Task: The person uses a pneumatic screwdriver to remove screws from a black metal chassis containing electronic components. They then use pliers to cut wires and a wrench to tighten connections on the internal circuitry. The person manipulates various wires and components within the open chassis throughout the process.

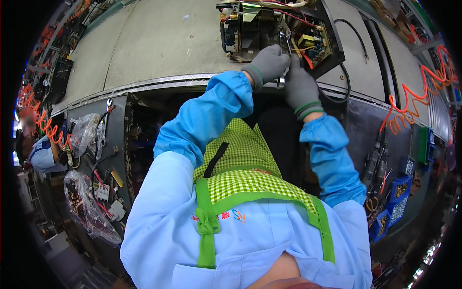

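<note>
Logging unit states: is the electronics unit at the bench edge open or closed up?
Open. The electronics unit shows bare circuit boards, components and red wires; no cover over them. Both gloved hands, left hand and right hand, work at its near edge.

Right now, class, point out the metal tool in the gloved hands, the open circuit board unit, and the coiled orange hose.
Metal tool (281, 82), head view, its lower end.
Circuit board unit (250, 29), head view, the board's middle.
Coiled orange hose (409, 103), head view, mid-coil.

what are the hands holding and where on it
Both the left hand and right hand grip a metal tool by its lower handle end; its tip reaches into the circuit board.
</note>
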{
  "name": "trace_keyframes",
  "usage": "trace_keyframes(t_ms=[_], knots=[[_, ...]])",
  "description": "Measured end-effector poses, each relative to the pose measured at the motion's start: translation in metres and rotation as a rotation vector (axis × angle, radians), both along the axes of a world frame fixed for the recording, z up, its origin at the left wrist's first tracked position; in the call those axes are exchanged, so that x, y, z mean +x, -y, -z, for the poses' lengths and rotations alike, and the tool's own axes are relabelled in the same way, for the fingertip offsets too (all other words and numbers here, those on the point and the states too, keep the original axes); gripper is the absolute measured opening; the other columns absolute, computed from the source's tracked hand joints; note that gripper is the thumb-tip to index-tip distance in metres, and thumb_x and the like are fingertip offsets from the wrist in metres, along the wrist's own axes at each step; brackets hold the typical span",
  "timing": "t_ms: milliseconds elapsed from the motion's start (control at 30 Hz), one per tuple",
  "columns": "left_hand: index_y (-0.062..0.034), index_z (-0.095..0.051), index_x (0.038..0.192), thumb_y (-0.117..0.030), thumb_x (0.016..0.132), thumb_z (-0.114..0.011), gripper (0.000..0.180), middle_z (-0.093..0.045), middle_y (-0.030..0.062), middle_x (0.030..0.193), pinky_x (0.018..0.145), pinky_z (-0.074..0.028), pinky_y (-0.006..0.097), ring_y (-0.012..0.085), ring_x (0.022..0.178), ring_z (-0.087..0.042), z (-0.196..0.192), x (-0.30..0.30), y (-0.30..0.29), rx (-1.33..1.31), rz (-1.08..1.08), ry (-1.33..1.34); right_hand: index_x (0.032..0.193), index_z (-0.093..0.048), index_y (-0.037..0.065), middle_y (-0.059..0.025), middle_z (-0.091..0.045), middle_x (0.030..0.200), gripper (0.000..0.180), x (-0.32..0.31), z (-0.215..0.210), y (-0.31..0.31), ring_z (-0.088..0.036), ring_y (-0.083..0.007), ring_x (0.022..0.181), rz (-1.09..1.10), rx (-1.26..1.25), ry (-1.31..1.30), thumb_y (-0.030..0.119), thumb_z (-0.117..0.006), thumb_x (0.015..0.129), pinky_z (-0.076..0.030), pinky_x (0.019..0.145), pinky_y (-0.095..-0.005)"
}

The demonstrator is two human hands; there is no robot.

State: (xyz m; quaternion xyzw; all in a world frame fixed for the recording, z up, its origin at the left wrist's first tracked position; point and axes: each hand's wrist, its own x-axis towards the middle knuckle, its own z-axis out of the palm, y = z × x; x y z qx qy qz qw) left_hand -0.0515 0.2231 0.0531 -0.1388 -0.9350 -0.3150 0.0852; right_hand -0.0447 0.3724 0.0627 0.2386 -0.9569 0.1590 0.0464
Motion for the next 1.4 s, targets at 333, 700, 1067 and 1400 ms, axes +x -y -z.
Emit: trace_keyframes(t_ms=[333, 700, 1067, 1400], knots=[[-0.0019, -0.059, 0.100, -0.002, 0.077, -0.063, 0.023, -0.058, 0.0058, 0.079, 0.058, -0.049, 0.027, 0.0184, 0.068, -0.059, -0.045, -0.022, 0.037, 0.020, 0.347, -0.233, 0.143, -0.020, 0.002, -0.0185, -0.063, 0.090, 0.068, -0.002, 0.075, 0.007, -0.066, -0.0340, 0.075, 0.089, 0.039, 0.012, 0.008, -0.050, 0.082, -0.052, 0.060, -0.0453], [0.0007, -0.055, 0.099, -0.006, 0.089, -0.052, 0.012, -0.048, 0.0000, 0.075, 0.049, -0.041, 0.020, 0.0074, 0.058, -0.047, -0.031, -0.009, 0.041, 0.766, 0.230, 0.507, 0.125, -0.057, 0.017, -0.0175, -0.065, 0.090, 0.038, 0.029, 0.070, -0.041, -0.063, -0.0373, 0.073, -0.012, -0.427, -0.096, 0.018, -0.053, 0.088, -0.050, 0.063, -0.0467], [-0.0020, -0.028, 0.136, -0.026, 0.089, -0.047, 0.057, -0.062, 0.0276, 0.082, 0.069, -0.048, 0.051, 0.0431, 0.074, -0.061, 0.053, 0.022, -0.017, 0.184, -0.232, 0.164, 0.110, -0.063, 0.015, -0.0179, -0.066, 0.086, 0.028, -0.018, -0.057, -0.029, -0.064, -0.0372, 0.082, 0.002, -0.154, -0.089, 0.022, -0.052, 0.085, -0.051, 0.074, -0.0470], [-0.0022, -0.036, 0.121, -0.025, 0.090, -0.047, 0.040, -0.061, 0.0266, 0.075, 0.067, -0.046, 0.055, 0.0458, 0.071, -0.059, 0.044, 0.031, -0.040, 0.227, -0.346, 0.150, 0.096, -0.065, 0.007, -0.0205, -0.066, 0.094, 0.025, -0.035, -0.085, -0.001, -0.064, -0.0381, 0.088, -0.052, 0.232, -0.052, 0.022, -0.049, 0.083, -0.052, 0.078, -0.0467]])
